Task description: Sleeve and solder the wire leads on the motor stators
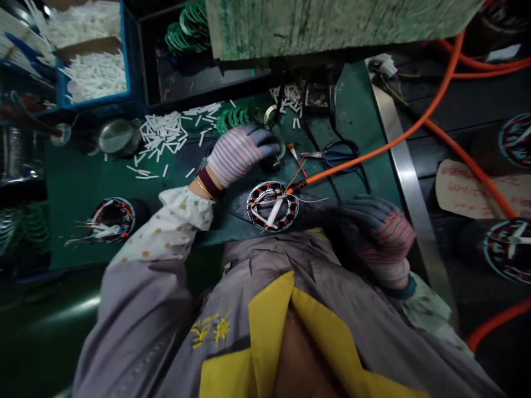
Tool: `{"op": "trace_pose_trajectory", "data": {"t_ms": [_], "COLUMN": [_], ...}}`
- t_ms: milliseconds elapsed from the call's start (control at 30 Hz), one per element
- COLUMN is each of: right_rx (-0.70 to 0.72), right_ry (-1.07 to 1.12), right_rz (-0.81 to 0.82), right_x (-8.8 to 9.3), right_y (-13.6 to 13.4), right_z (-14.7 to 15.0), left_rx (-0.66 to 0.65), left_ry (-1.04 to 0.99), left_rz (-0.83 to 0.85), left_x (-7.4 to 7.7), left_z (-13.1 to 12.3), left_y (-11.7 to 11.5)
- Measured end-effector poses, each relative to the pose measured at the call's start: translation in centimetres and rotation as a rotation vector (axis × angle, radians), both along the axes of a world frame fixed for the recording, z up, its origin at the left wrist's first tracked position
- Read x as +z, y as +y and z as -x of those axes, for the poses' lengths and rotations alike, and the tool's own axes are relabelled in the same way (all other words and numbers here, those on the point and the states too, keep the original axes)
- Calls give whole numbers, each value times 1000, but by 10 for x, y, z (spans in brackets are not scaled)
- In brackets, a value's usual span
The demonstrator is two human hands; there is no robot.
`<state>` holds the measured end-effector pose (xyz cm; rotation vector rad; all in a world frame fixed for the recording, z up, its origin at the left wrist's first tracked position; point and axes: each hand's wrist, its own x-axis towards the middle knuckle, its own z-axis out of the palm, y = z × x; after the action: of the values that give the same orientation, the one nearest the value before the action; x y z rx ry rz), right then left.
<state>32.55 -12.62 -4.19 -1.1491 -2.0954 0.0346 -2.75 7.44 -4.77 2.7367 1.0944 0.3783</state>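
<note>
A round motor stator [272, 206] with copper windings and white tubes across it lies on the green bench just in front of me. My right hand [373, 235], in a dark striped glove, rests curled beside its right edge, touching it. My left hand [240, 152], in a striped glove, reaches further back over the bench, fingers bent down onto a small dark object [274, 160] that I cannot make out. Thin wires and an orange cable [373, 152] lead off the stator to the right.
Loose white tubes [161, 135] lie scattered behind the left hand. A blue bin [93, 74] of white tubes stands back left. A second stator [112, 218] lies left, more stators [512, 249] right. Scissors [327, 157], green rings [232, 117] and a metal lid [115, 135] are nearby.
</note>
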Motion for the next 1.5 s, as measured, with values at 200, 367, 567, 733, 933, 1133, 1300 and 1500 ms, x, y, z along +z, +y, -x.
{"op": "trace_pose_trajectory", "data": {"t_ms": [200, 367, 567, 733, 933, 1133, 1300, 1500], "right_rx": [-92, -78, -226, -226, 329, 240, 139, 104], "right_ry": [-187, -221, -355, -235, 606, 1061, 1087, 1076], "right_rz": [64, 108, 73, 547, 736, 988, 945, 934], "right_x": [-45, -31, 35, -12, 6, 8, -3, 2], "right_y": [62, 83, 6, 7, 70, 93, 89, 89], "right_z": [10, 22, 37, 54, 87, 128, 132, 133], "left_rx": [-75, 105, 45, 215, 169, 327, 375, 379], "left_ry": [79, 362, 61, -211, -400, -871, -707, -942], "left_rz": [-170, -43, 350, 303, -16, -52, 171, 106], "left_x": [82, 143, 94, 41, 56, 50, 56, 46], "left_z": [-1, -21, -2, 15, 0, -26, -24, -29], "left_y": [-46, -132, -102, -97, -101, -86, -99, -99]}}
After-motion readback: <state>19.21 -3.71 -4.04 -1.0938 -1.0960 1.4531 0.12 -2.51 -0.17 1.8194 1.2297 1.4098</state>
